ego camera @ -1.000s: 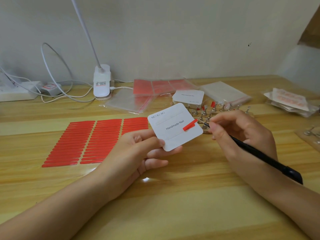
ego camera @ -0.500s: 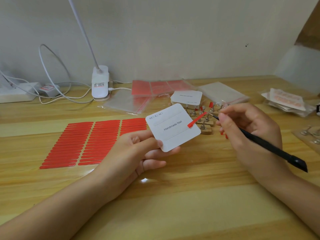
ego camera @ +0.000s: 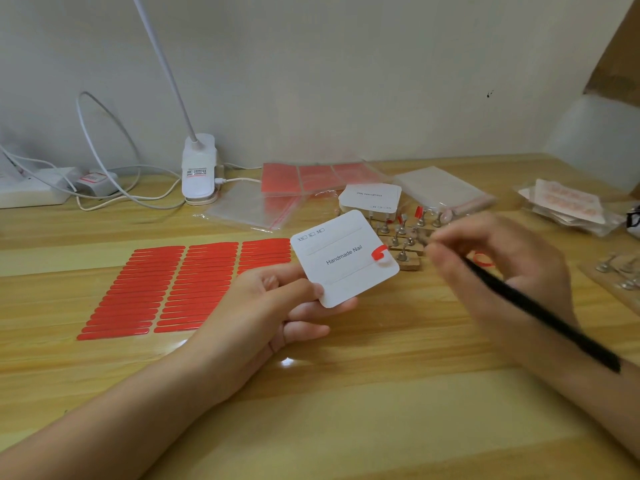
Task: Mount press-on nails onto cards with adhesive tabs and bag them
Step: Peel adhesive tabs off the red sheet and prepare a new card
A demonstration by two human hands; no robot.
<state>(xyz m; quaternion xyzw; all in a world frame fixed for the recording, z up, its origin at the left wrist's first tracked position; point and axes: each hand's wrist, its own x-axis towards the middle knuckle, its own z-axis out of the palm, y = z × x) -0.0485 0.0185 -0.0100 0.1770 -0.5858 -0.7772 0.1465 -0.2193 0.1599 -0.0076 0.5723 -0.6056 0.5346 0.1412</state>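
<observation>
White square paper card (ego camera: 343, 258) pinched by left hand (ego camera: 263, 306) | curled red adhesive tab (ego camera: 379, 252) on card edge | right hand (ego camera: 498, 261) grasps black stick tool (ego camera: 540, 310), blurred

The white card (ego camera: 344, 258) held up reads "Handmade Nail" across its middle and "XS", "S", "M" with tick boxes along its top edge, while a second card (ego camera: 370, 199) toward the tabletop's far edge bears the same words upside down.

The red strip (ego camera: 380, 252) has curled up as the right hand (ego camera: 498, 261) drew back.
</observation>
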